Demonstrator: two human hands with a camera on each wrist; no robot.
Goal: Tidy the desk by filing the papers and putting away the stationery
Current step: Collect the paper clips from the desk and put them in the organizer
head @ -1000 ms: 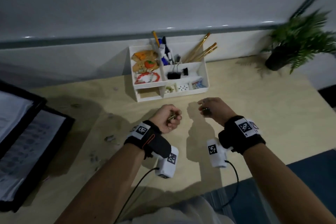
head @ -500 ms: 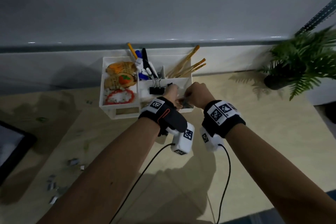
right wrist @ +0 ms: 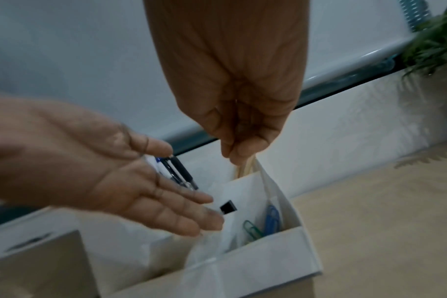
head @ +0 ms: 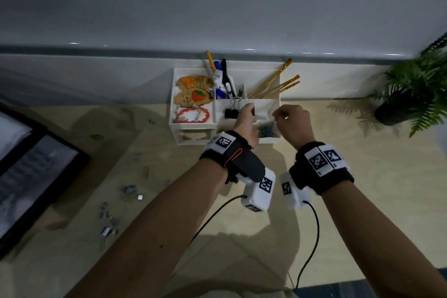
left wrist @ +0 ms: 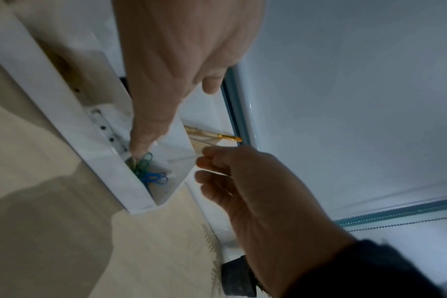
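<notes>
Closest to me is the light wood desk (head: 362,189), matte and pale, with shadows from both arms across it. Off to the left there's a scatter of small metal clips (head: 108,220) on the bare wood, and at the far left edge a black folder (head: 43,176) lying open with printed papers (head: 26,172) in it.

My left hand (head: 244,121) is over the front right compartment of the white desk organizer (head: 193,139), fingers straight and loose, palm open, gripping nothing. My right hand (head: 292,123) is just beside it, fingers hanging down bunched together with the tips touching; can't tell if anything's pinched in there.

That compartment has green and blue paper clips (right wrist: 263,227) lying at the bottom. The organizer is a boxy, smooth white thing with partitions: a black binder clip (head: 231,111) on a divider, pens (head: 223,80) and gold-handled brushes (head: 275,84) standing in the back slots, and glossy keychain charms (head: 193,94) plus a red bead bracelet (head: 192,115) on the left side.

Behind it is a plain grey-white wall (head: 217,7) with a dark trim strip, and a potted fern (head: 411,94) in the far right corner.
</notes>
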